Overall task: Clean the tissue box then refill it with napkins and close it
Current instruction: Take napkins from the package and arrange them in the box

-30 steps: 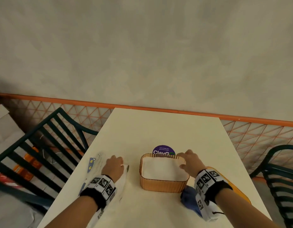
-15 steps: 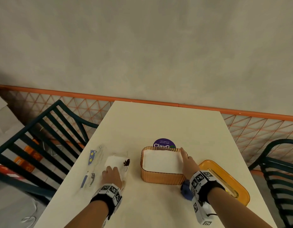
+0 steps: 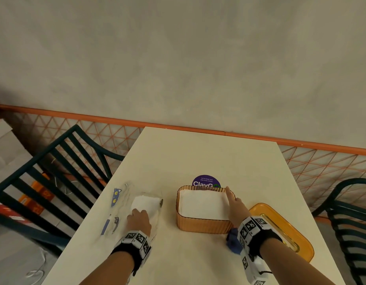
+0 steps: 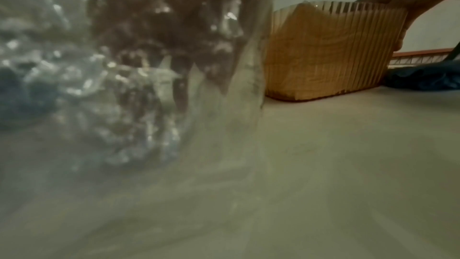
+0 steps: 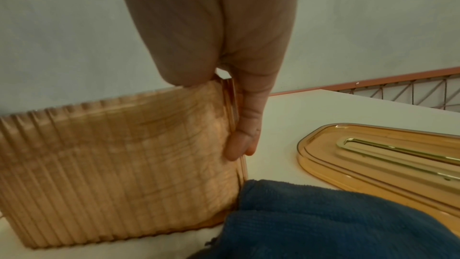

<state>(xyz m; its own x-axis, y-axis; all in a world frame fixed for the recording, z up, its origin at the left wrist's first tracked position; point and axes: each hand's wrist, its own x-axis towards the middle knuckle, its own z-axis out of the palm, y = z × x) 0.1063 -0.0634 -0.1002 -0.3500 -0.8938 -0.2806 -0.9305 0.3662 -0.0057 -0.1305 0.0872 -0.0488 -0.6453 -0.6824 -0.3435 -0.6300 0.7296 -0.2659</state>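
Observation:
The amber ribbed tissue box (image 3: 204,225) stands open on the table, filled near its rim with white napkins (image 3: 202,204). My right hand (image 3: 232,200) holds its right wall: the fingers lie along the rim, and the thumb (image 5: 245,135) presses the outside of the box (image 5: 112,155). Its amber lid (image 3: 280,229) with a gold slot lies flat to the right. My left hand (image 3: 139,215) grips the near end of a clear plastic napkin packet (image 3: 146,201) left of the box. The left wrist view shows mostly crumpled wrapper (image 4: 124,66), with the box (image 4: 331,50) beyond.
A blue cloth (image 3: 232,241) lies under my right wrist, against the box's near right corner. A purple round sticker (image 3: 205,181) sits behind the box. Dark green chairs stand at the left (image 3: 54,182) and right (image 3: 352,212). An orange rail (image 3: 198,129) runs behind the table.
My right hand moved from over the napkins at the far right corner to the box's right wall. My left hand slid back along the packet toward me.

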